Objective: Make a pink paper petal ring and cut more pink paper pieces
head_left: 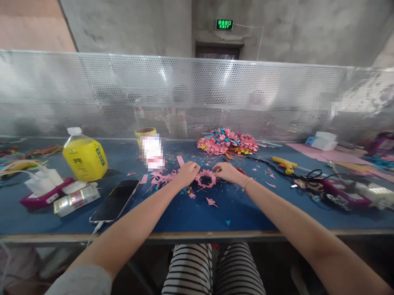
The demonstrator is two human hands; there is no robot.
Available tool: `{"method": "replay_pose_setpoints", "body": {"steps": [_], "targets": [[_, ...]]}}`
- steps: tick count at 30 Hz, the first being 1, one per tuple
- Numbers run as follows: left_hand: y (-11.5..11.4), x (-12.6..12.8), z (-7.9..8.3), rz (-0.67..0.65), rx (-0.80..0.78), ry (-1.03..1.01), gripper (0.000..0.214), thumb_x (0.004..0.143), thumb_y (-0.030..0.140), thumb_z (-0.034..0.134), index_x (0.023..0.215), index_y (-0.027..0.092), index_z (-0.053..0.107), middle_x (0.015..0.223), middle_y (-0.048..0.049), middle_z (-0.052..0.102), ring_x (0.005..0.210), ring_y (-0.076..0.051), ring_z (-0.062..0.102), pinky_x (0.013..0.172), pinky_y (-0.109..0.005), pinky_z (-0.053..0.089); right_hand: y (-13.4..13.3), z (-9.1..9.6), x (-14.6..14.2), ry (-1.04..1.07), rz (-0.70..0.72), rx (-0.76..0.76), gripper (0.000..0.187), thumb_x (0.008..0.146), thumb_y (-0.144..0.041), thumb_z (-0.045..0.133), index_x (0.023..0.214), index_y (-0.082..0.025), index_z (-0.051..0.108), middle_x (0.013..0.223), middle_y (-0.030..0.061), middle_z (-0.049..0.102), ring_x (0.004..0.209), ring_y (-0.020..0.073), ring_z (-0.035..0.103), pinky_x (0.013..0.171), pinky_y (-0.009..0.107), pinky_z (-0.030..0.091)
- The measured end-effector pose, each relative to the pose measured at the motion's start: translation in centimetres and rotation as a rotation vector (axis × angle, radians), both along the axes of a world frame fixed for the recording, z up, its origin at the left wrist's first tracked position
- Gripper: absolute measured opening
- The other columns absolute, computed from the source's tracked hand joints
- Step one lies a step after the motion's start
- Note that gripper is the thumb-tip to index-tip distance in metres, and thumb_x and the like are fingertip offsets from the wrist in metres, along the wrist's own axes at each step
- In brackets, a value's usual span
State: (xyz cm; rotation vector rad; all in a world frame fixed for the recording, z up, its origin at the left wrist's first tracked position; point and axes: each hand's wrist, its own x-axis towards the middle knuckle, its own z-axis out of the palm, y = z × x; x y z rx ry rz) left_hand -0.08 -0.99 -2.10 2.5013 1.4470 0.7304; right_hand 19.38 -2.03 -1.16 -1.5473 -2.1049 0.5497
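Observation:
A small ring of fringed pink paper point(206, 184) lies on the blue tabletop between my two hands. My left hand point(187, 172) is closed, with its fingertips at the ring's upper left edge. From the other side, my right hand point(228, 172) pinches at the upper right edge, a bracelet on its wrist. The fingers cover part of both edges. Pink paper scraps point(162, 179) are strewn beside my left hand, and a loose pink piece point(211, 202) rests in front of the ring. Behind stands a pile of finished-looking pink, blue and yellow paper rings point(222, 141).
A yellow glue gun point(284, 164) with cables and a purple power strip point(344, 195) are at right. On the left are a yellow liquid jug point(85, 157), a charging phone point(115, 201) and another power strip point(45, 196). A perforated metal screen point(120, 95) borders the back.

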Motion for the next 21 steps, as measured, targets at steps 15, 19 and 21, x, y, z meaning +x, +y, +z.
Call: {"method": "replay_pose_setpoints", "body": {"steps": [15, 19, 21], "targets": [[-0.1, 0.2, 1.0, -0.047, -0.583, -0.822, 0.029, 0.062, 0.027, 0.068, 0.08, 0.014, 0.051, 0.067, -0.0008, 0.059, 0.057, -0.01, 0.054, 0.054, -0.023, 0.043, 0.7, -0.6, -1.0, 0.801, -0.006, -0.03, 0.014, 0.067, -0.019, 0.058, 0.081, -0.018, 0.055, 0.08, 0.0009, 0.058, 0.063, 0.0089, 0.054, 0.062, 0.024, 0.048], [0.0, 0.2, 0.9, 0.005, -0.64, -0.902, 0.02, 0.061, 0.019, 0.068, 0.068, 0.014, 0.049, 0.061, -0.0001, 0.058, 0.055, -0.01, 0.056, 0.047, -0.019, 0.041, 0.3, -0.5, -1.2, 0.861, 0.058, -0.046, 0.022, 0.065, -0.024, 0.064, 0.085, -0.019, 0.054, 0.076, -0.0009, 0.056, 0.064, 0.0088, 0.054, 0.064, 0.024, 0.048], [0.3, 0.1, 0.8, -0.018, -0.714, -0.987, 0.019, 0.059, 0.013, 0.066, 0.065, 0.014, 0.049, 0.059, -0.0004, 0.058, 0.059, -0.011, 0.059, 0.05, -0.02, 0.045, 0.1, -0.4, -1.0, 0.939, 0.105, -0.122, 0.028, 0.061, -0.027, 0.068, 0.085, -0.019, 0.055, 0.073, -0.0021, 0.056, 0.064, 0.0083, 0.055, 0.065, 0.023, 0.048]]}}
